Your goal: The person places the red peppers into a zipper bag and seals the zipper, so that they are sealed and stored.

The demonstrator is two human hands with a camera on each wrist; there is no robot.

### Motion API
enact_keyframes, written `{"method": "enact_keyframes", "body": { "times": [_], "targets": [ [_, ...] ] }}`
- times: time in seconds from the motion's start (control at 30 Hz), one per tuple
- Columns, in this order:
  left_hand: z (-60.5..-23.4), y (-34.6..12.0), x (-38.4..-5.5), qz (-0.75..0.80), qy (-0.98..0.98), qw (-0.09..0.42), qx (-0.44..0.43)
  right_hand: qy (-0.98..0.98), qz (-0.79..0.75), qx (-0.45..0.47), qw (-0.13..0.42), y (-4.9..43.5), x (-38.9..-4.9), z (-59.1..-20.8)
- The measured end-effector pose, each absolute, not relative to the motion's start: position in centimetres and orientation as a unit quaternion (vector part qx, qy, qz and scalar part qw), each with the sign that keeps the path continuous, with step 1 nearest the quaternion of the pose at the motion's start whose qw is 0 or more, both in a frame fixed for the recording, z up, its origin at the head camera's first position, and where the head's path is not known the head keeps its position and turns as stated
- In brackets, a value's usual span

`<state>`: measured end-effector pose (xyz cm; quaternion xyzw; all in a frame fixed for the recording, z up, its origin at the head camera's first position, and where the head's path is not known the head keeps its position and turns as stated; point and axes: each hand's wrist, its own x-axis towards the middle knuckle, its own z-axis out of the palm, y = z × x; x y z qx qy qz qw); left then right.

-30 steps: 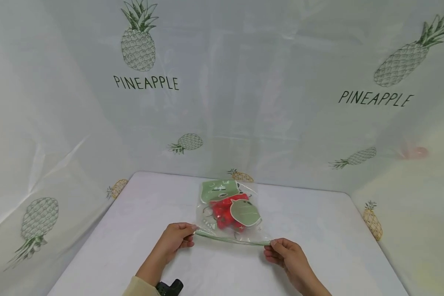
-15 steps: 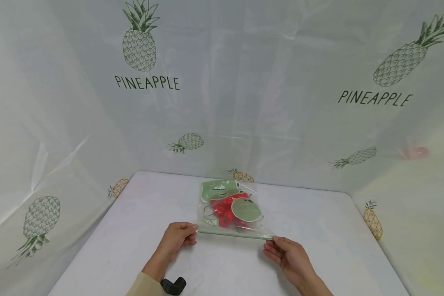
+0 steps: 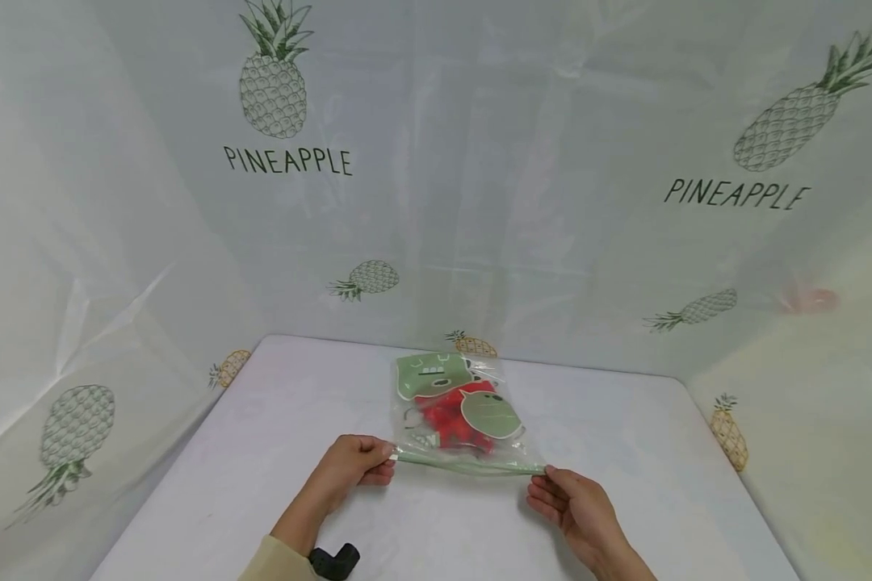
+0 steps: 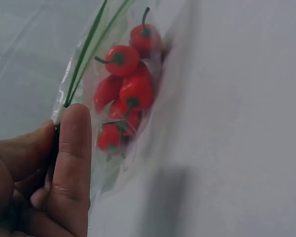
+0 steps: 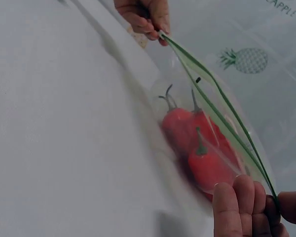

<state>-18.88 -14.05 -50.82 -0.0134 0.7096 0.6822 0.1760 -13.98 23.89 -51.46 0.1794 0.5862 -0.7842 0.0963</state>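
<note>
A clear zip bag (image 3: 519,446) with green printed shapes lies toward the back of the table, its green zip edge facing the person. Inside are several red peppers (image 4: 137,91) with green stems, also plain in the right wrist view. My left hand (image 3: 354,468) pinches the left end of the zip edge between thumb and finger, beside a small white slider. At the other end my right hand (image 3: 576,508) pinches the corner, the remaining fingers (image 5: 227,210) lightly bent beneath. Between the hands the two green zip strips (image 5: 212,106) stand apart, so the mouth gapes.
The bag rests on a white table (image 3: 262,428) with rounded far corners. A white curtain (image 3: 480,161) printed with pineapples surrounds it at the back and sides. A black device (image 3: 337,561) sits at the left wrist, by a beige sleeve (image 3: 278,561).
Both hands have shifted slightly right with the bag's zip edge. The mouth looked nearly flat half a second ago; now its two strips show a gap.
</note>
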Motion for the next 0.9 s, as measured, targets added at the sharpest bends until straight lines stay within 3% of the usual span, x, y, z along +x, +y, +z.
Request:
{"method": "enact_keyframes", "body": {
  "times": [0.4,0.9],
  "targets": [
    [-51.1,-14.4,-17.3,0.655,0.733,0.18,0.011,0.587,-0.78,0.198,0.088,23.6,-13.9,-52.1],
    [-50.7,-13.2,-16.8,0.556,0.826,0.095,-0.004,0.583,-0.781,0.205,0.084,22.9,-13.9,-52.1]
  ]
}}
